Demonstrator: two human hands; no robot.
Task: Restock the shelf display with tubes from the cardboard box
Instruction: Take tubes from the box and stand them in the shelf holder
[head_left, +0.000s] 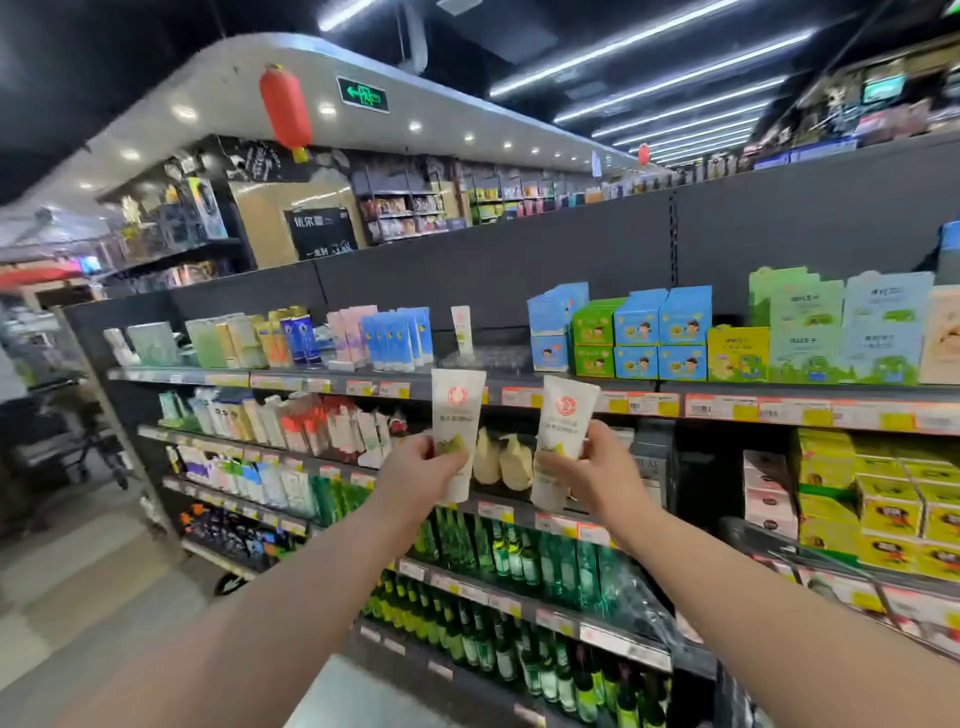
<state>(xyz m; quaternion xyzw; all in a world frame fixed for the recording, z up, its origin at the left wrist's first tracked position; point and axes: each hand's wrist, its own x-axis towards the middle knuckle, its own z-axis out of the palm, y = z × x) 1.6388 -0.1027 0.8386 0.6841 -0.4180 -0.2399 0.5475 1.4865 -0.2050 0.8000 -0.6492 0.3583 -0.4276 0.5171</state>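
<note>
Head view: two white tubes are held up in front of the top shelf (571, 401), one in each hand. The left tube (458, 405) is gripped around its lower part by the left hand (423, 467), with the fingers and thumb curled round it. The right tube (567, 410) is gripped in the same way by the right hand (592, 467). Both tubes are kept nearly upright, with the broad flat end upward. They are seen just at the front edge of the top shelf and are not yet set down on it.

On the top shelf a single tube (461, 326) of the same kind stands alone, in a gap between the blue tubes (400, 338) on one side and the blue boxes (550, 325) on the other. What seems to be a clear tray (485, 358) lies in this gap near the front edge, but it is too blurred to be sure.

The cardboard box is not seen in this view, so it cannot be told how many tubes are left in it. It is judged that the restocking is at an early stage: one tube is placed, two are in the hands, and most of the gap is to be filled.
</note>
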